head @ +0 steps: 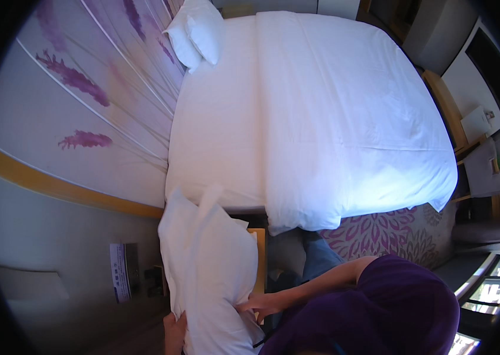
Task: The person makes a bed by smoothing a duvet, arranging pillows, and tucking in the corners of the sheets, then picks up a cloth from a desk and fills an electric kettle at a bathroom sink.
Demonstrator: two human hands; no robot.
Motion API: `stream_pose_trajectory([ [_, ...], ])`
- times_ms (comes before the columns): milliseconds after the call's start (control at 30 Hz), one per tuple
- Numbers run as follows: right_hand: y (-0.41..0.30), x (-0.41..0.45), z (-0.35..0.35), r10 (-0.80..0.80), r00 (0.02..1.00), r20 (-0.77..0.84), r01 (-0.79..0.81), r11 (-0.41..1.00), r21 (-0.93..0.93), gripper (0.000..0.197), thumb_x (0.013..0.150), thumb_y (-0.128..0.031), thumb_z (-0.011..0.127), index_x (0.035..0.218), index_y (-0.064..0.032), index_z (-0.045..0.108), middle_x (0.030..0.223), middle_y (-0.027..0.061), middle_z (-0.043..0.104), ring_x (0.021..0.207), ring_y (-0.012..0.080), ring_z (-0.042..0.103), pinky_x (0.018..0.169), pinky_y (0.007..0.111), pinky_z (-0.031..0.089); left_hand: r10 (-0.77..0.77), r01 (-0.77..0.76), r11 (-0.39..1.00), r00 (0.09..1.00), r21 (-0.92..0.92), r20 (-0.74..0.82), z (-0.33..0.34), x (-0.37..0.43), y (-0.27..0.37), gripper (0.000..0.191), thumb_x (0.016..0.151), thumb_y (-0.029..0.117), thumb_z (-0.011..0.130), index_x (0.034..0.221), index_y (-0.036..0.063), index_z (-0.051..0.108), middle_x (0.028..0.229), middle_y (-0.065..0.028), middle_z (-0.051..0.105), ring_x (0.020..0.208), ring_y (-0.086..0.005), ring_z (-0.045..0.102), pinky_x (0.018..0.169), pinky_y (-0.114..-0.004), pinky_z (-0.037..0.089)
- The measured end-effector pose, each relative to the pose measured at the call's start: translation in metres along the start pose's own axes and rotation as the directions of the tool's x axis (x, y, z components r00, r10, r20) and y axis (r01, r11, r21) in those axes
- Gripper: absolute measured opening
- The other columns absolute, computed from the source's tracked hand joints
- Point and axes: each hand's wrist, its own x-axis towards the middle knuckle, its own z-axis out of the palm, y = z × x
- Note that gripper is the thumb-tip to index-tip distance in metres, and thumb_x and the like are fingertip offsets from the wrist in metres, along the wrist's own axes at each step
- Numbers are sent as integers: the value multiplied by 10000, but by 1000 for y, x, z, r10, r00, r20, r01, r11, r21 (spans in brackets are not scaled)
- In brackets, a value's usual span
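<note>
A white pillow in a loose white pillowcase (pixel 214 266) lies beside the near left corner of the bed, over a wooden bedside table (pixel 259 266). My left hand (pixel 175 330) grips the pillowcase's left edge near the bottom of the view. My right hand (pixel 263 306) is at the opposite side, its fingertips pressed into the fabric; whether they pinch it is unclear. The far end of the cloth is blurred and stands up in loose folds near the mattress. What is inside the case there is hidden.
The large bed has a white sheet (pixel 214 120) and a folded-back white duvet (pixel 347 111). Two white pillows (pixel 201 35) lean by the flower-patterned wall panel (pixel 112 88). A patterned carpet (pixel 378 235) lies beyond my legs, with a chair (pixel 482 171) and wooden desk (pixel 447 106) to the right.
</note>
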Motion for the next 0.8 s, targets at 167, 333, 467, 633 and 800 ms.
stream_pose_trajectory([
  [167,-109,-19,-68,450,875,181,-357,346,867,828,848,-82,728,1535,-93,267,1393,160,475,1196,319,530,926,402,531,72,-79,992,995,-103,-69,58,-23,147,259,903,114,671,1091,-64,687,920,-84,714,760,-120,644,705,-274,514],
  [333,-101,-36,-144,25,990,-140,69,777,626,492,977,-229,553,1409,-8,472,1431,171,293,1377,331,332,958,429,537,332,-320,932,942,168,-48,115,15,289,148,925,117,688,952,-26,715,748,69,597,669,-23,464,596,-216,375],
  [467,-170,-45,-253,-263,924,-277,354,863,360,498,966,-202,569,1418,-21,463,1378,173,361,1345,310,375,933,412,548,467,-424,817,884,390,-15,148,52,395,182,937,169,673,921,-11,702,707,92,525,656,-14,414,572,-222,324],
  [633,-227,-45,-399,92,893,-440,268,676,687,791,956,-240,595,1567,-154,99,1399,127,444,1263,291,505,968,403,518,605,-571,748,796,338,5,190,176,472,196,946,160,658,983,-27,704,767,72,561,712,-22,443,632,-203,349],
  [800,-181,-83,-513,75,605,-793,552,679,485,690,1028,-367,450,1574,-180,73,1521,114,358,1317,254,467,1039,403,473,714,-719,635,686,281,143,305,320,496,277,939,177,642,1144,-3,689,747,65,534,678,-26,413,596,-233,355],
])
